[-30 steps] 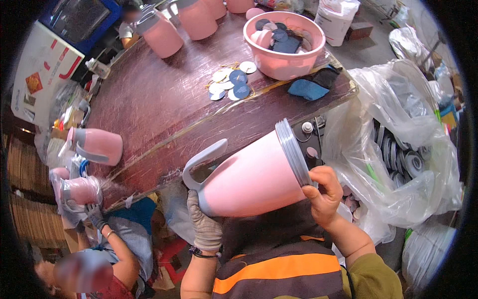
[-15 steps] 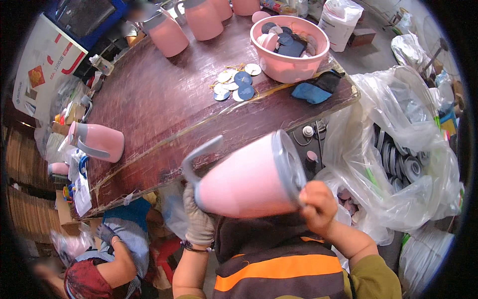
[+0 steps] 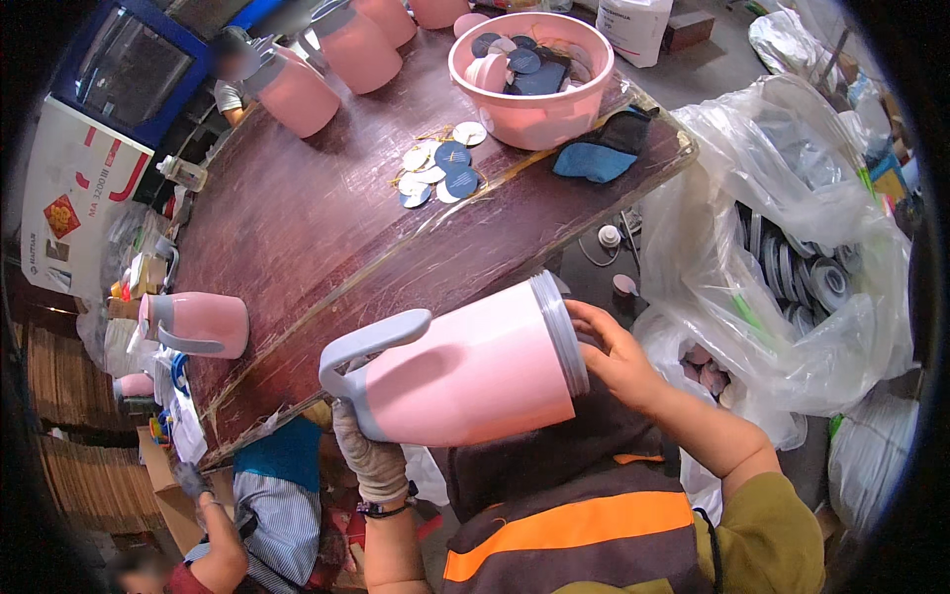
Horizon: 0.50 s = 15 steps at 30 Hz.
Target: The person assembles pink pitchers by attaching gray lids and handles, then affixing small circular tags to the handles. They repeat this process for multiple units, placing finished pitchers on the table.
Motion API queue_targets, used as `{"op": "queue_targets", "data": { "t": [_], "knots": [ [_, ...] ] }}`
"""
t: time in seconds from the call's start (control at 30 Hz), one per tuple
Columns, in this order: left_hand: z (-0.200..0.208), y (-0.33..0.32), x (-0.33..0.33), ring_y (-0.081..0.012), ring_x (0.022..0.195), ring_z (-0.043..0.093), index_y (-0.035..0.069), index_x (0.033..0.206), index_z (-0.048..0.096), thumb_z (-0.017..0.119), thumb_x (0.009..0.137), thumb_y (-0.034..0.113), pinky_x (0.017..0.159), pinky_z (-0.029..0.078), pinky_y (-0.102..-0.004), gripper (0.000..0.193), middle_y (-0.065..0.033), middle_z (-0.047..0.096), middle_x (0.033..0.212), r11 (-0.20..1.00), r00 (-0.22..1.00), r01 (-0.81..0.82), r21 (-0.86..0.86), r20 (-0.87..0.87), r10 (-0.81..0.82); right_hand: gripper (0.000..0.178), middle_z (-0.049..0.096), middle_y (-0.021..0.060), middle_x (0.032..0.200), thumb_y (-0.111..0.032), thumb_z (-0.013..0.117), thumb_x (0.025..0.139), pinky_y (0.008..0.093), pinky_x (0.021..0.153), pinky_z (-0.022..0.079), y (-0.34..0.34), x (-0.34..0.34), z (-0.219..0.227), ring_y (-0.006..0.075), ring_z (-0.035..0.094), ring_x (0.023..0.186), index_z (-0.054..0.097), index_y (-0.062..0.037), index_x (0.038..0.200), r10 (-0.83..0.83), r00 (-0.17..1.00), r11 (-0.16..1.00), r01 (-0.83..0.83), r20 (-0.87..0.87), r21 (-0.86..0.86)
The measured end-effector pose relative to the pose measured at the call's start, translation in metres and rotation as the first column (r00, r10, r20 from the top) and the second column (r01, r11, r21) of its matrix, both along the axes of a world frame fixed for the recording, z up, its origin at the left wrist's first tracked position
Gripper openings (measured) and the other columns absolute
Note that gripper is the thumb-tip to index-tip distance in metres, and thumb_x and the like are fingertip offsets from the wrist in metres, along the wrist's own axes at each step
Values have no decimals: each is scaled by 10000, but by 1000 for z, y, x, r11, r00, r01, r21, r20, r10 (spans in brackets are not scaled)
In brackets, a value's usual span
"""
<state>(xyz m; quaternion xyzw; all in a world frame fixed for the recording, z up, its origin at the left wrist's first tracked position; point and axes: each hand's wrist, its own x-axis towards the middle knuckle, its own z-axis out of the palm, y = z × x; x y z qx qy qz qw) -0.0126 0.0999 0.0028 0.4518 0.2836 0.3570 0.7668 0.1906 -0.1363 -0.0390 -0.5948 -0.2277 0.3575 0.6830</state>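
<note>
A pink jug [image 3: 470, 361] with a grey handle [image 3: 381, 337] lies sideways in the air in front of me, past the table's near edge. My left hand [image 3: 366, 450], in a pale glove, grips it by the grey end below the handle. A ribbed grey ring [image 3: 561, 335] rims the jug's other end, which points right. Beside that ring my bare right hand [image 3: 618, 356] has its fingers stretched out and apart; whether the fingertips touch the ring I cannot tell.
On the brown table [image 3: 297, 238] are round tags [image 3: 440, 170], a pink basin [image 3: 534, 114] of parts, a blue-black cloth [image 3: 601, 148] and more pink jugs [image 3: 358, 45]. At right, a clear plastic bag [image 3: 712, 267] holds grey rings [image 3: 823, 282]. Another person's gloved hand [image 3: 193, 480] is at lower left.
My right hand has loosened from a closed grasp at the jug's right end to stretched fingers. The jug has tilted slightly, with its handle end farther left. The other person has shifted lower.
</note>
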Motion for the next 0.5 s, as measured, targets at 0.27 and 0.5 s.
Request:
{"op": "queue_targets", "data": {
  "t": [0.27, 0.5],
  "knots": [
    [-14, -5, -4, -227, 1138, 541, 6, 1293, 477, 486, 944, 398, 1008, 407, -391, 526, -111, 560, 1238, 1000, 1000, 10, 18, -23, -9, 527, 522, 107, 1267, -216, 567, 908, 343, 941, 442, 3, 11, 7, 184, 514, 1144, 410, -29, 1375, 20, 925, 999, -35, -379, -34],
    [-12, -10, -3, -209, 1075, 577, 25, 1234, 532, 492, 948, 395, 957, 442, -376, 470, -97, 607, 1165, 998, 998, 25, -53, -59, -28, 704, 470, 106, 1235, -214, 727, 696, 328, 895, 449, -6, 17, 37, 205, 491, 1137, 460, -54, 1327, 23, 982, 999, -18, 187, -31]
  ]
}}
